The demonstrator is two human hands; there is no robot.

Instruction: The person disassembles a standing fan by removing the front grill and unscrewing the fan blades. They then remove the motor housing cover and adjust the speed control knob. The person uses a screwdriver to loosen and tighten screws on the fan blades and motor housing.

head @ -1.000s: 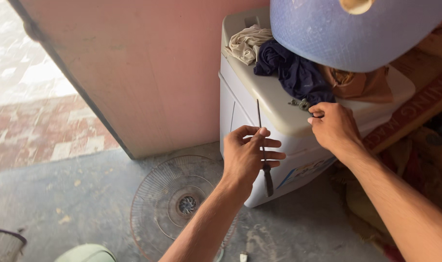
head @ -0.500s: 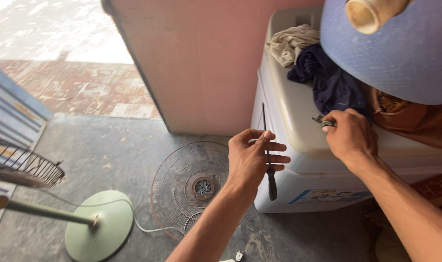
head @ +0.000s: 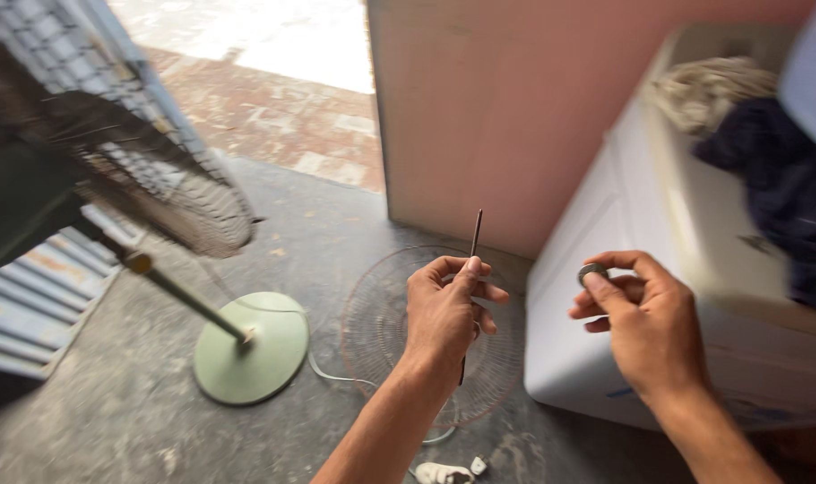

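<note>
Our left hand (head: 444, 309) is closed around a screwdriver (head: 471, 260), its thin shaft pointing up above the fan guard (head: 372, 323) lying flat on the floor. Our right hand (head: 645, 323) pinches a small round dark nut (head: 592, 271) between thumb and fingers, just beside the white washing machine (head: 605, 296), which carries a blue strip of label low on its front. A green fan base (head: 246, 358) stands to the left.

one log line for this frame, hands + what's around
left hand: grips screwdriver, shaft up | right hand: pinches small round part | nearby: fan grille on floor, green fan base, white washer
</note>
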